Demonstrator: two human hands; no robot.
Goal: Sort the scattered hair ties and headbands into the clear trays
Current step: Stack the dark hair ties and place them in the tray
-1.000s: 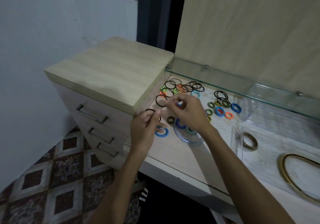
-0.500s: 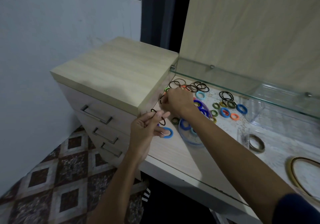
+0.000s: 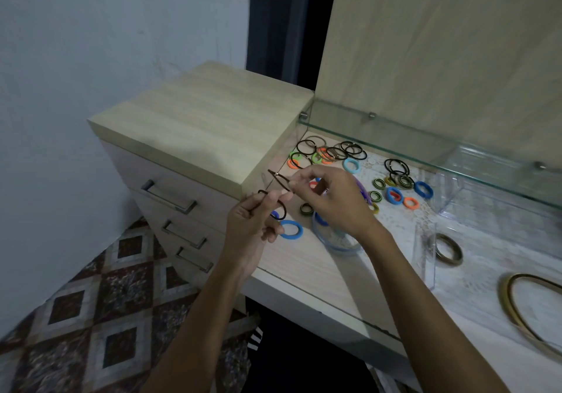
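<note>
I see my left hand (image 3: 252, 222) pinching one thin black hair tie (image 3: 281, 208) and my right hand (image 3: 331, 201) pinching another (image 3: 278, 178), both above the desk (image 3: 307, 258) beside the scattered ties (image 3: 328, 153).

We cannot see the far part of the round clear dish (image 3: 340, 245): the right hand (image 3: 337, 202) covers it, along with most of the blue tie (image 3: 320, 219) lying inside. The same hand hides all but a sliver of a red tie (image 3: 313, 184) and part of a purple band (image 3: 362, 190). The left hand (image 3: 248, 225) conceals most of a small dark-blue tie (image 3: 275, 214). The large gold headband (image 3: 530, 313) is cut off by the right edge. The clear tray (image 3: 425, 258) also runs out of view there. We cannot resolve how many thin black ties (image 3: 349, 149) overlap under the glass shelf (image 3: 425, 137).
</note>
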